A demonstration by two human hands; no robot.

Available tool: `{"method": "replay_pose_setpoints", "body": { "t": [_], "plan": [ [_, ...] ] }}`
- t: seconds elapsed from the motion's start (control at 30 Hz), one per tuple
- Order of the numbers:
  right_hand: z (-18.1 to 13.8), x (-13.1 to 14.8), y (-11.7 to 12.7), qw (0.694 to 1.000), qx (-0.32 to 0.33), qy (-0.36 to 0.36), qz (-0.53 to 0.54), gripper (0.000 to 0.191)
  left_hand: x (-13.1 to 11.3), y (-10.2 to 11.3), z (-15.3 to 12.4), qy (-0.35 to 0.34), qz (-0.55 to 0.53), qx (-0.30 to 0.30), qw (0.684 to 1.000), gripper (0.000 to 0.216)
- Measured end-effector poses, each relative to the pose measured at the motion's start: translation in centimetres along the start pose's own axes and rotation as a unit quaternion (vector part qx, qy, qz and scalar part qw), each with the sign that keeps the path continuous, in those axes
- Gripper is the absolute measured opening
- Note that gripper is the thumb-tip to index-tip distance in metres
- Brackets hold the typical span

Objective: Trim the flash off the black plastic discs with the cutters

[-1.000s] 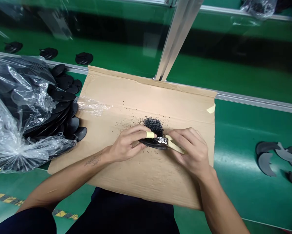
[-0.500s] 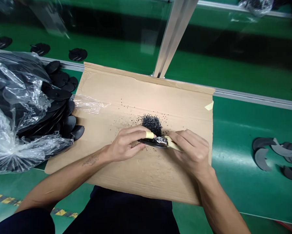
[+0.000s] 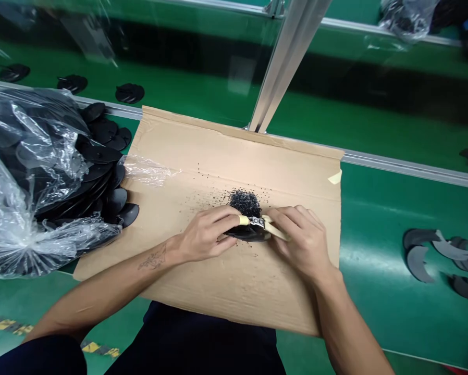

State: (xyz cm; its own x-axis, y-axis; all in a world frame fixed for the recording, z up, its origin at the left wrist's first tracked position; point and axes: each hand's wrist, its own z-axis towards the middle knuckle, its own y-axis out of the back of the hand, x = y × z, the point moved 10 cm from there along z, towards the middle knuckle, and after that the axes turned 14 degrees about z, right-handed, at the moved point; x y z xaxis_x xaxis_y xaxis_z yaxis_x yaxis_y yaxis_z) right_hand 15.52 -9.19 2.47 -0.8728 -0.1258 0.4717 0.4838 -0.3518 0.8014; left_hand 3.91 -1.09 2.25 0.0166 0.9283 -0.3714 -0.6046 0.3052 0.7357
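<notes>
Cardboard (image 3: 226, 291) covers part of the green bench (image 3: 370, 224), its near edge by the dark-clothed lap (image 3: 195, 344), presumably laid there to catch debris. Over its middle, the left hand (image 3: 208, 234) pinches a black disc (image 3: 247, 236) by the left rim, thumb and fingers almost together around it; that grip likely leaves the other side free. A yellow band (image 3: 243, 220) wraps one digit, perhaps as padding. The right hand (image 3: 302, 234) has its fingers curled round a cream-handled pliers-like tool (image 3: 272, 227), whose metal head lies against or just over the disc; how far the handles are squeezed, I cannot tell. Just beyond the disc, a heap of black bits (image 3: 245, 202) sits on the cardboard. At the cardboard's left, a clear bag (image 3: 46, 146) spills more discs (image 3: 103, 131), seemingly placed within arm's reach. Well right of the cardboard lie curved grey pieces (image 3: 419, 263), apart from the bits. Along its far edge runs a metal rail (image 3: 406, 169); beyond, dark round pieces (image 3: 130, 92) show.
</notes>
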Motion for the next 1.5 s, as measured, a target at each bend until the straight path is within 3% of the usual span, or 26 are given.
{"method": "replay_pose_setpoints", "body": {
  "t": [0.27,0.7,0.9,1.03,1.17,1.33,1.5],
  "plan": [
    [-0.1,-0.1,-0.2,1.0,0.008,0.008,0.006,0.016,-0.2,0.1,-0.1,-0.012,0.017,0.001,1.0,0.022],
    [-0.1,-0.4,-0.1,1.0,0.005,-0.01,0.028,0.026,0.3,-0.1,-0.3,0.011,0.002,-0.005,1.0,0.024],
    [-0.2,-1.2,1.4,0.994,-0.083,-0.022,0.073,0.041,0.1,0.5,-0.1,0.005,-0.002,-0.031,1.0,0.027],
    [-1.0,-2.1,3.8,0.971,-0.21,-0.066,0.098,0.035,0.0,0.1,-0.2,0.001,0.003,-0.019,1.0,0.026],
    [-2.5,-4.3,5.0,0.915,-0.305,-0.181,0.195,0.021,-0.1,0.0,-0.4,-0.002,-0.007,-0.021,1.0,0.026],
    [-2.6,-6.2,3.4,0.838,-0.289,-0.222,0.406,0.018,0.0,-0.1,-0.4,0.001,-0.008,-0.016,1.0,0.028],
    [-2.1,-5.3,4.2,0.853,-0.273,-0.168,0.413,0.032,-0.1,-0.1,-0.4,-0.002,-0.005,-0.022,1.0,0.025]
  ]
}}
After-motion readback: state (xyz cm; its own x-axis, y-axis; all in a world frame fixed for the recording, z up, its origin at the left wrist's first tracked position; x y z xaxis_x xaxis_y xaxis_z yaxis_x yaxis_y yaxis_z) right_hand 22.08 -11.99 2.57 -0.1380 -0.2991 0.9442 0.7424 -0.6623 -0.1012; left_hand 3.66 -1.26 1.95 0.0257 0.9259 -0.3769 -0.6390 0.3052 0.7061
